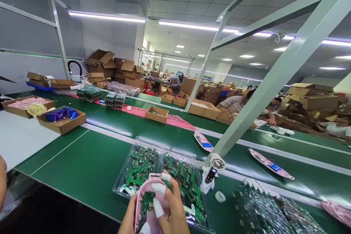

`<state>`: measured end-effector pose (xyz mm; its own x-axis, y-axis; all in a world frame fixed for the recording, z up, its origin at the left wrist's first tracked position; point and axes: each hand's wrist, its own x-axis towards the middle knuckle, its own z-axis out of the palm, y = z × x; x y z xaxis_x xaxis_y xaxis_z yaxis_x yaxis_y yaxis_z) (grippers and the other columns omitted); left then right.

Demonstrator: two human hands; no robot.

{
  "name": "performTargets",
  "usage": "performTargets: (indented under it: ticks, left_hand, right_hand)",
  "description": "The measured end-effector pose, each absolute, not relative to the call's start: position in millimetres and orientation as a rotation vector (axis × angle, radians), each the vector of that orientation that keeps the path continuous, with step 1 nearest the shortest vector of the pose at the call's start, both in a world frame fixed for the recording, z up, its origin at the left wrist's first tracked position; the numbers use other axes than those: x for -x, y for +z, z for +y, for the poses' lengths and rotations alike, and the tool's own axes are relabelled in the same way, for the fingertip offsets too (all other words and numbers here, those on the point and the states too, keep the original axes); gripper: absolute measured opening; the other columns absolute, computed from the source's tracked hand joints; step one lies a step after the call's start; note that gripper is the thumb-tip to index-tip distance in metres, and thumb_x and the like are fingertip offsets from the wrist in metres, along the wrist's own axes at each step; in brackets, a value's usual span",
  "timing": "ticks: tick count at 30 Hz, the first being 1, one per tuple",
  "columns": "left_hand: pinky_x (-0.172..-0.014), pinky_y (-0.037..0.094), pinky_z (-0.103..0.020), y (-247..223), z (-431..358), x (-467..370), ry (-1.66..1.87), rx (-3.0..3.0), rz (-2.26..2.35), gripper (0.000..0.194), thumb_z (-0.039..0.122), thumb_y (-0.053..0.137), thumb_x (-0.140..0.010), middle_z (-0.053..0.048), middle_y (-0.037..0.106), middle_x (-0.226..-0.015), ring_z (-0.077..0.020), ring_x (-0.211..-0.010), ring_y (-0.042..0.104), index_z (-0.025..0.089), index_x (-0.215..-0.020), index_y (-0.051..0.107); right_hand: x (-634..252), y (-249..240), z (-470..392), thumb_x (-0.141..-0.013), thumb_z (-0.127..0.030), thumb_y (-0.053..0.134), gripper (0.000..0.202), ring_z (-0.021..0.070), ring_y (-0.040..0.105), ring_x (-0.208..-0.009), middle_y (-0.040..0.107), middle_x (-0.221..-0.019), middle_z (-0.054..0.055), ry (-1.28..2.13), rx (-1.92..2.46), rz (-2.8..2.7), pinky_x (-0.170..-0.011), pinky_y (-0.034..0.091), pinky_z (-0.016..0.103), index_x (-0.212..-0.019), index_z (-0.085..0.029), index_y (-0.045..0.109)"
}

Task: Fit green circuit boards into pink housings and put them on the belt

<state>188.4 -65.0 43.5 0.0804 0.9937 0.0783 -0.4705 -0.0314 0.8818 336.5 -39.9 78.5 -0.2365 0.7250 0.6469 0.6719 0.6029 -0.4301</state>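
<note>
Pink shell (145,201) sits clasped in both your hands at the near edge of the green table, a green circuit board (148,204) lying inside it. Your left hand (128,219) cradles it from below; your right hand (171,208), fingertips taped, presses on top. Seating the board looks underway; pressing it flush calls for care. The clear tray (164,175) of boards lies just behind.

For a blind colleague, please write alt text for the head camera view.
Two hands, the left hand and the right hand with taped fingertips, hold a pink shell containing a green circuit board over a green workbench. Behind it lies a clear tray of green boards. Farther back are cardboard boxes, pink shells on a belt, and seated workers.
</note>
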Motion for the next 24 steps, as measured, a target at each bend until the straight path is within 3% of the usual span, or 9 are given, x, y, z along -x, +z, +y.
performTargets:
  ticks: [5, 8, 11, 15, 18, 20, 24]
  left_hand:
    - [-0.103, 0.043, -0.042, 70, -60, -193, 1.407, -0.848, 0.924, 0.054, 0.053, 0.073, -0.069, -0.012, 0.071, -0.120, -0.0334, -0.118, 0.059, 0.020, -0.112, 0.065]
    - [-0.105, 0.041, -0.045, 78, -58, -194, 1.436, -0.728, 1.004, 0.060, 0.061, 0.076, -0.060, -0.010, 0.074, -0.115, -0.0352, -0.118, 0.059, 0.021, -0.104, 0.070]
    - [-0.108, 0.039, -0.045, 81, -58, -195, 1.442, -0.667, 1.095, 0.064, 0.064, 0.077, -0.055, -0.008, 0.074, -0.115, -0.0364, -0.122, 0.056, 0.022, -0.103, 0.071]
    - [-0.109, 0.037, -0.045, 80, -61, -197, 1.447, -0.685, 1.067, 0.063, 0.063, 0.076, -0.057, -0.009, 0.074, -0.113, -0.0353, -0.118, 0.059, 0.022, -0.105, 0.069]
    - [-0.109, 0.035, -0.044, 78, -64, -199, 1.451, -0.658, 1.050, 0.061, 0.060, 0.079, -0.057, -0.009, 0.074, -0.113, -0.0344, -0.118, 0.059, 0.022, -0.104, 0.068]
    - [-0.108, 0.037, -0.042, 78, -66, -200, 1.449, -0.622, 1.006, 0.059, 0.056, 0.080, -0.057, -0.009, 0.073, -0.115, -0.0339, -0.119, 0.059, 0.022, -0.104, 0.068]
    - [-0.108, 0.037, -0.039, 80, -61, -197, 1.436, -0.544, 0.911, 0.054, 0.047, 0.080, -0.064, -0.008, 0.071, -0.120, -0.0313, -0.124, 0.056, 0.022, -0.109, 0.065]
  right_hand:
    - [-330, 77, -46, -0.084, -0.013, 0.044, 0.036, 0.0299, 0.035, -0.137, 0.036, -0.143, 0.008, 0.074, 1.112, -1.878, -0.108, 0.039, 0.050, -0.114, -0.027, 0.058]
    - [-335, 69, -51, -0.088, -0.015, 0.041, 0.034, 0.0324, 0.035, -0.139, 0.034, -0.147, 0.009, 0.078, 1.075, -1.832, -0.104, 0.043, 0.049, -0.113, -0.027, 0.061]
    - [-345, 53, -53, -0.090, -0.029, 0.052, 0.034, 0.0359, 0.048, -0.129, 0.046, -0.142, 0.013, 0.105, 1.261, -1.731, -0.095, 0.051, 0.052, -0.124, -0.030, 0.057]
    - [-345, 38, -56, -0.087, -0.033, 0.060, 0.039, 0.0342, 0.058, -0.120, 0.057, -0.133, 0.013, 0.158, 1.363, -1.695, -0.090, 0.055, 0.048, -0.126, -0.030, 0.057]
    - [-337, 40, -61, -0.090, -0.026, 0.049, 0.025, 0.0315, 0.053, -0.125, 0.053, -0.137, 0.012, 0.097, 1.217, -1.773, -0.094, 0.051, 0.043, -0.108, -0.027, 0.066]
    - [-332, 45, -63, -0.089, -0.022, 0.042, 0.026, 0.0302, 0.050, -0.128, 0.052, -0.134, 0.011, 0.100, 1.140, -1.824, -0.098, 0.047, 0.043, -0.095, -0.024, 0.067]
    - [-330, 53, -58, -0.084, -0.019, 0.038, 0.031, 0.0286, 0.046, -0.129, 0.053, -0.129, 0.011, 0.156, 1.126, -1.884, -0.101, 0.045, 0.046, -0.101, -0.022, 0.064]
